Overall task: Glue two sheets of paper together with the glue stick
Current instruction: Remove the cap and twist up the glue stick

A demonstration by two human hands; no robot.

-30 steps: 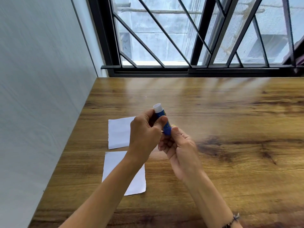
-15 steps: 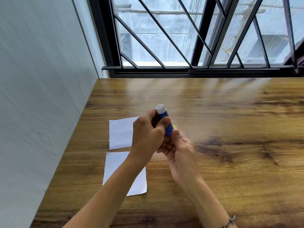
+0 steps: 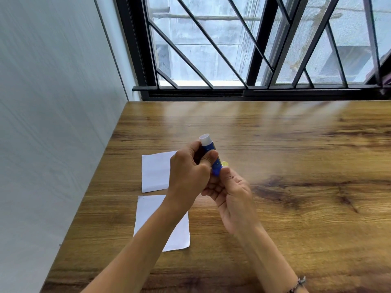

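A blue glue stick (image 3: 209,149) with a white upper end is held tilted above the wooden table (image 3: 275,155). My left hand (image 3: 188,176) grips its barrel. My right hand (image 3: 230,193) pinches its lower end with thumb and fingers, and a small yellow piece (image 3: 225,164) shows just behind my right thumb. Two white sheets of paper lie flat on the table to the left, a far sheet (image 3: 155,172) and a near sheet (image 3: 152,216), with a narrow gap between them. My left forearm crosses over the near sheet.
A grey wall (image 3: 53,123) runs along the table's left edge. A black barred window (image 3: 243,60) stands behind the table's far edge. My right wrist wears a bracelet (image 3: 298,283).
Both hands stay on the glue stick in nearly the same place; my right fingers have shifted slightly at its lower end. The papers have not moved.
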